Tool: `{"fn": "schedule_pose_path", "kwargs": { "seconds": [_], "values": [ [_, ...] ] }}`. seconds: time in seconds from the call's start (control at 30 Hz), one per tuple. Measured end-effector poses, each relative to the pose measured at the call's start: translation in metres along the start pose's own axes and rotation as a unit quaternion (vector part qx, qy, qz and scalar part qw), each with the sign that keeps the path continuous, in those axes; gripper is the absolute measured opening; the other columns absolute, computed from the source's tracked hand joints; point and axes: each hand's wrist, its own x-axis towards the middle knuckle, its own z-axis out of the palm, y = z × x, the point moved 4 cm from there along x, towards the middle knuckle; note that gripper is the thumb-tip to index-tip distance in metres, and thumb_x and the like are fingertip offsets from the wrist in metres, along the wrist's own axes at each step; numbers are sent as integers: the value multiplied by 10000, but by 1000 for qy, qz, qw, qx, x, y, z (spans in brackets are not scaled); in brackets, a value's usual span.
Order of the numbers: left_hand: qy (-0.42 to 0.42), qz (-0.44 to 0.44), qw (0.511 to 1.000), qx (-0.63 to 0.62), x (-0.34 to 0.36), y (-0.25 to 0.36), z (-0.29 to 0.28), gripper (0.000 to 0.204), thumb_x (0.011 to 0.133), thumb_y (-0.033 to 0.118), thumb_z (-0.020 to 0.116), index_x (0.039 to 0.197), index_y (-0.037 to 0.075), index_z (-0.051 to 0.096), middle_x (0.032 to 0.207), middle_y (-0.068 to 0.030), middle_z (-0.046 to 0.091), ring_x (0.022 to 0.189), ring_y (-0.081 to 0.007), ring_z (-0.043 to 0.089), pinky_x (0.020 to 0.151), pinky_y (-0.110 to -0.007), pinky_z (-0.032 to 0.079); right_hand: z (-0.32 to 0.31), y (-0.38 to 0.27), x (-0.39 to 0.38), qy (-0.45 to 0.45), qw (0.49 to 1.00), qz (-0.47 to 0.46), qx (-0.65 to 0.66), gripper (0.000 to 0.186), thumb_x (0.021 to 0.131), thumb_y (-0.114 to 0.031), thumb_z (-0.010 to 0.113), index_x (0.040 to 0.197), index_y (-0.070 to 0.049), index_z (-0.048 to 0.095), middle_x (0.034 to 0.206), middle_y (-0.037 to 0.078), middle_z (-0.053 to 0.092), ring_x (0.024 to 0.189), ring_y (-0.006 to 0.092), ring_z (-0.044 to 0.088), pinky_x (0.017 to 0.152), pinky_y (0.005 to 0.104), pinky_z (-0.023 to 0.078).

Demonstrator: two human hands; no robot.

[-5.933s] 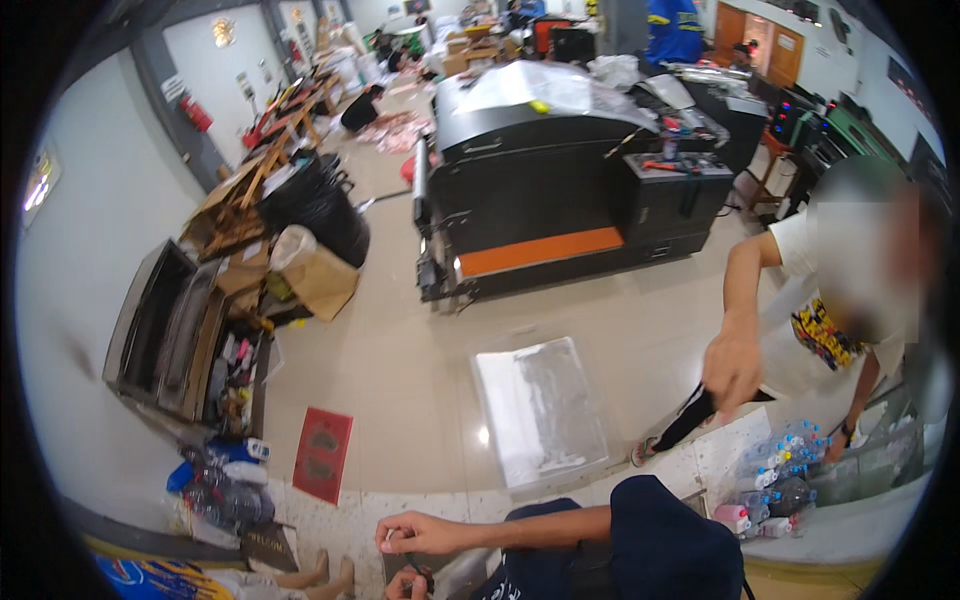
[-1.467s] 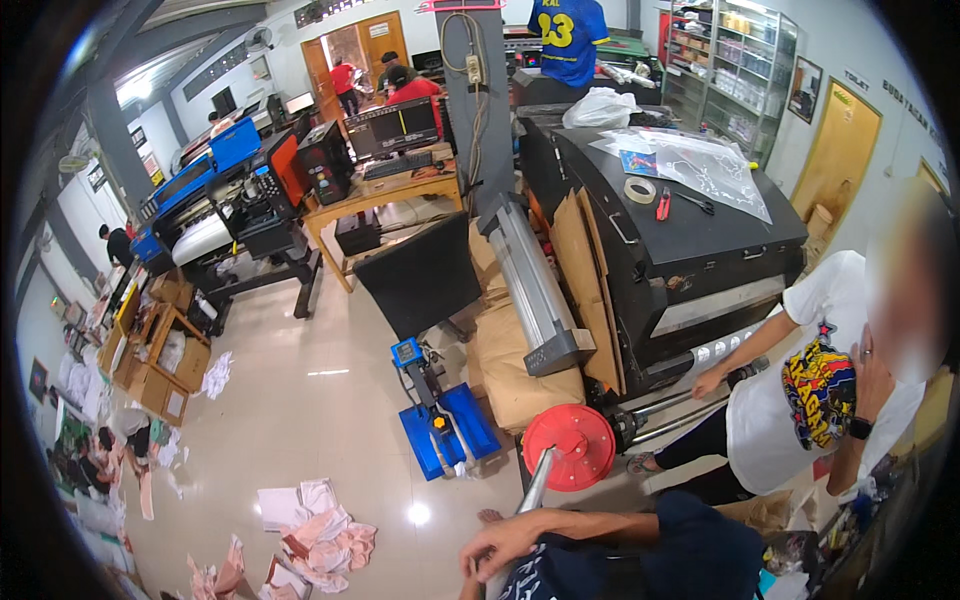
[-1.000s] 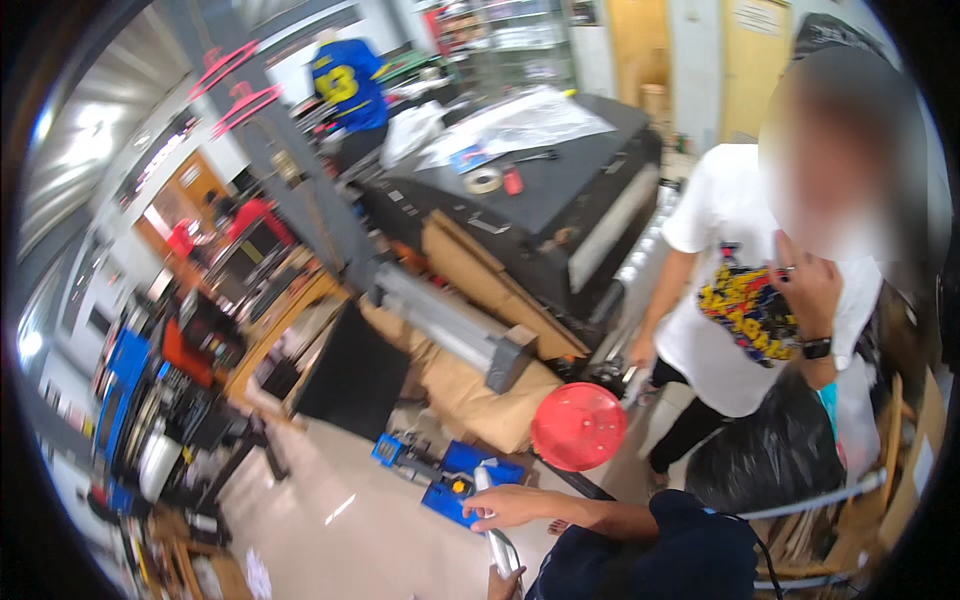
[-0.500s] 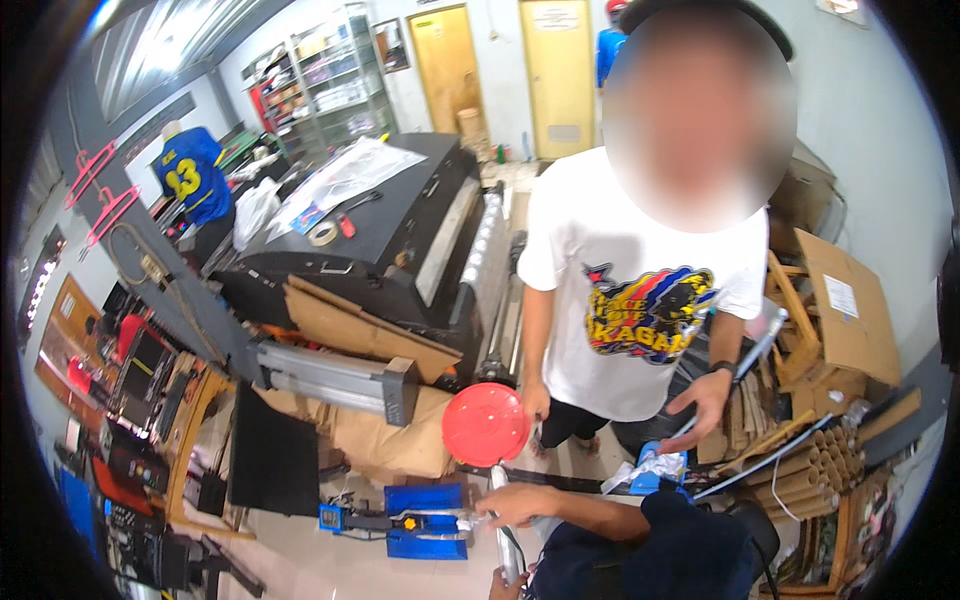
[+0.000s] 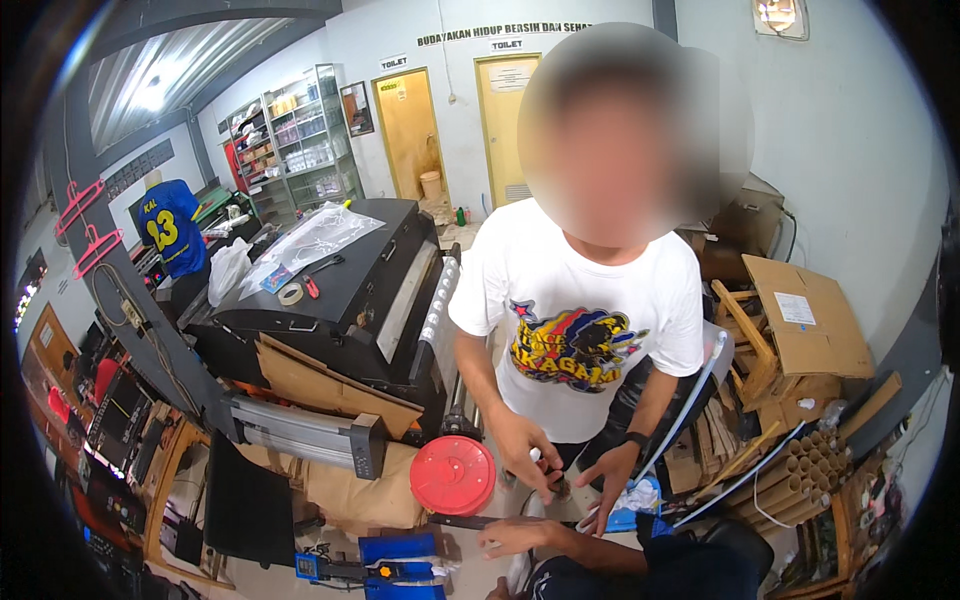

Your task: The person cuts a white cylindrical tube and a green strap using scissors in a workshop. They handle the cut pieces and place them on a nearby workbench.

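Observation:
My right arm in a dark sleeve reaches leftward across the lower edge. Its hand, my right hand [image 5: 512, 537], is open with fingers stretched out, above a pale silvery tube [image 5: 520, 568]; contact with it cannot be made out. Only a sliver of my left hand [image 5: 498, 591] shows at the bottom edge, beside the tube, its fingers mostly cut off. Left of my hands is a blue clamp-like device [image 5: 388, 572] with a yellow knob. A red round plastic disc [image 5: 453, 476] lies beyond it. A blue container [image 5: 632, 515] with crumpled white material is on the right.
A person [image 5: 580, 310] in a white shirt stands close in front, both hands held low near mine. Behind are a large dark printer [image 5: 340, 250] and flat cardboard [image 5: 335, 385]. Cardboard tubes [image 5: 810, 470] and a carton [image 5: 810, 315] crowd the right; a black panel [image 5: 250, 490] stands left.
The view has tilted up. My right hand has lifted and spread from around the tube. The other person's hand has left the red disc; both their hands are now together in front.

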Motion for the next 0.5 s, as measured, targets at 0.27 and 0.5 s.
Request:
{"fn": "schedule_pose_path", "kwargs": {
  "seconds": [0.27,0.5],
  "values": [
    [-15,41,997,65,3,12,22,715,800,371,793,1364,46,498,1047,-253,693,960,-407,682,841,-484,537,50,43,-20,13,999,21,-30,414,924,-387,662,1199,-80,618,1146,165,654,1068,365,638,879,459,508],
    [-33,208,963,169,-17,-8,-1,722,807,379,747,1430,135,477,1107,-258,685,1020,-446,662,873,-517,527,115,102,-111,51,963,115,-238,539,699,-210,779,1217,-162,638,1237,137,639,1260,358,540,1109,633,320]
  ]
}}
